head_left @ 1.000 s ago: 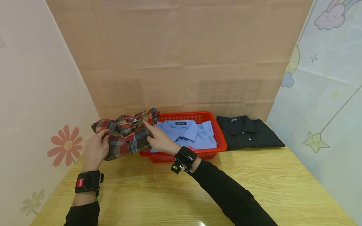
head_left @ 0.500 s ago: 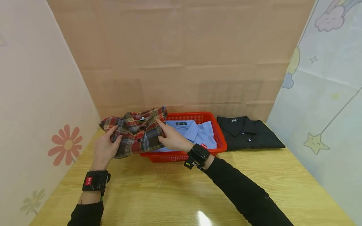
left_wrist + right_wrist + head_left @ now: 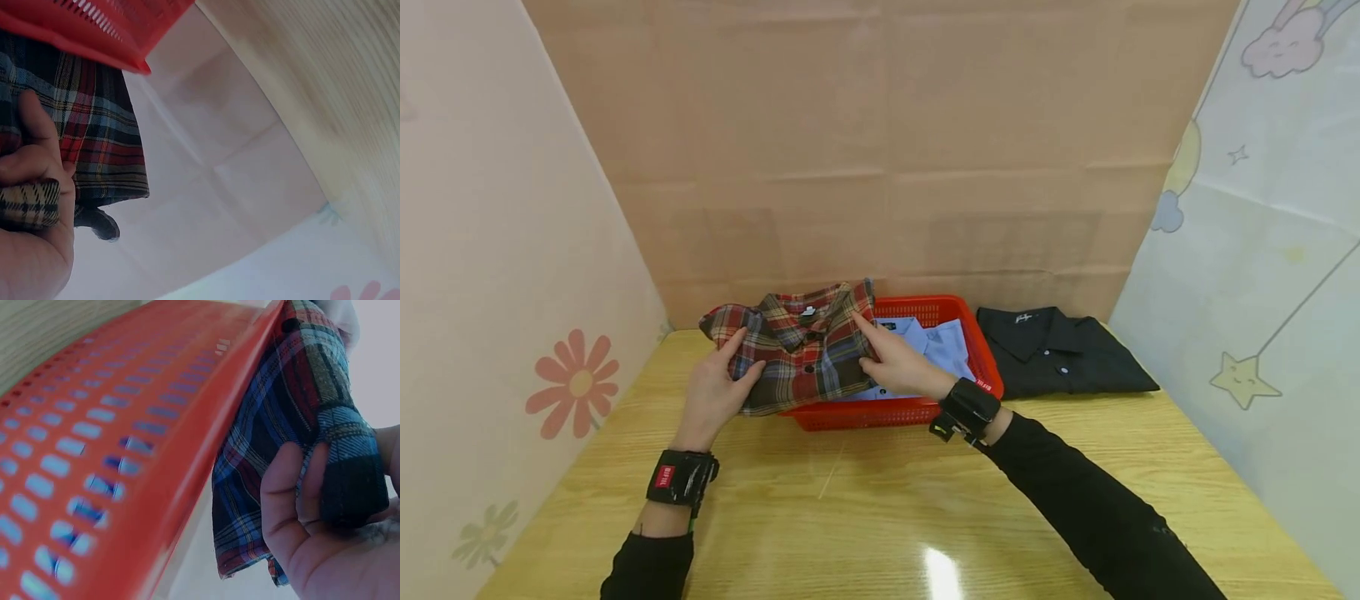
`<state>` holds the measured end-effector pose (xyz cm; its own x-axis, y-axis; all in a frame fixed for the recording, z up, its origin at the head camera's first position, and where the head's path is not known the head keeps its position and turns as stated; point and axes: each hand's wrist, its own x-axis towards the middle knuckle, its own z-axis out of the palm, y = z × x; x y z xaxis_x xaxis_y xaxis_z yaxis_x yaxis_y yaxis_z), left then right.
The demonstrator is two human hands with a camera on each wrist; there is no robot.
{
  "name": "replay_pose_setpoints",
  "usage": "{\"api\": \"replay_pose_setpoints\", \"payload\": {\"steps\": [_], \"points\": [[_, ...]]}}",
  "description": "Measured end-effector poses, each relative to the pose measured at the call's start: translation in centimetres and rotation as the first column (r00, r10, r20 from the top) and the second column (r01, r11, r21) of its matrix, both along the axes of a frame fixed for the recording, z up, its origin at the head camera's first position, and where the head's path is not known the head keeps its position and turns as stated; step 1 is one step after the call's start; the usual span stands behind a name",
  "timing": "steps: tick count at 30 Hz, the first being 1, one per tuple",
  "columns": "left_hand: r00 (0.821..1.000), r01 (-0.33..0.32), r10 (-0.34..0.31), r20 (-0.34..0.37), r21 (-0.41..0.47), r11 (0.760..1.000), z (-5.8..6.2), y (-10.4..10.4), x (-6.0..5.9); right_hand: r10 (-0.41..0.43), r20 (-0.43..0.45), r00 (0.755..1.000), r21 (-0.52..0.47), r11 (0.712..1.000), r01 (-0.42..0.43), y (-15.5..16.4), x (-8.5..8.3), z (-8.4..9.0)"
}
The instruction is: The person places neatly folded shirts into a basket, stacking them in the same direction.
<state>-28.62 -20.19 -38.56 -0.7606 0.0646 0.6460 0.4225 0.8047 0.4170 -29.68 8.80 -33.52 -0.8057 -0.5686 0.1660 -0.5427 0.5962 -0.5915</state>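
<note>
A folded red plaid shirt [image 3: 797, 350] hangs above the left end of the red basket [image 3: 981, 367], held by both hands. My left hand [image 3: 718, 392] grips its left edge, thumb on top. My right hand [image 3: 898, 367] pinches its right edge over the basket. A folded light blue shirt [image 3: 943, 346] lies inside the basket, partly hidden by the plaid one. In the left wrist view the plaid shirt [image 3: 94, 131] drapes below the basket rim [image 3: 100, 37]. The right wrist view shows fingers [image 3: 300, 512] curled round plaid cloth [image 3: 300, 412] beside the basket wall [image 3: 112, 456].
A folded black shirt [image 3: 1060, 354] lies on the wooden table [image 3: 887, 508] right of the basket. Cardboard stands behind, with a flower-printed panel on the left and a star-and-cloud panel on the right.
Both hands have carried the plaid shirt rightward, from left of the basket to over its left end, covering more of the blue shirt.
</note>
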Motion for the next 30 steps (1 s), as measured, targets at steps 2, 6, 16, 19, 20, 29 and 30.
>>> {"api": "replay_pose_setpoints", "payload": {"steps": [2, 6, 16, 19, 20, 29, 30], "points": [[0.999, 0.017, -0.017, 0.031, -0.005, 1.0, 0.0, 0.4, 0.1, -0.01, -0.003, 1.0, 0.001, 1.0, 0.01, 0.5, -0.1, 0.0], [0.994, 0.059, -0.059, 0.091, 0.001, 0.998, 0.1, 1.2, 0.2, -0.011, -0.011, 1.0, 0.023, 1.0, 0.011, 1.6, -0.2, 0.0], [0.968, 0.152, -0.158, 0.196, 0.049, 0.987, 0.3, 3.5, 0.0, -0.019, -0.002, 1.0, 0.018, 1.0, 0.019, 4.6, 0.2, 0.0], [0.963, 0.164, -0.17, 0.207, 0.045, 0.985, 0.1, 4.2, -0.2, -0.02, 0.002, 1.0, 0.023, 1.0, 0.02, 5.5, 0.4, -0.1], [0.962, 0.169, -0.174, 0.21, 0.042, 0.985, 0.1, 4.3, -0.2, -0.023, 0.007, 1.0, 0.023, 0.999, 0.022, 5.7, 0.4, -0.1], [0.936, 0.213, -0.213, 0.281, 0.033, 0.977, -0.2, 5.1, -0.4, -0.002, 0.025, 1.0, 0.029, 1.0, 0.001, 7.5, 0.5, -0.3], [0.931, 0.215, -0.216, 0.295, 0.036, 0.976, -0.1, 5.2, -0.4, 0.004, 0.024, 1.0, 0.037, 0.999, -0.004, 7.7, 0.4, -0.3]]}}
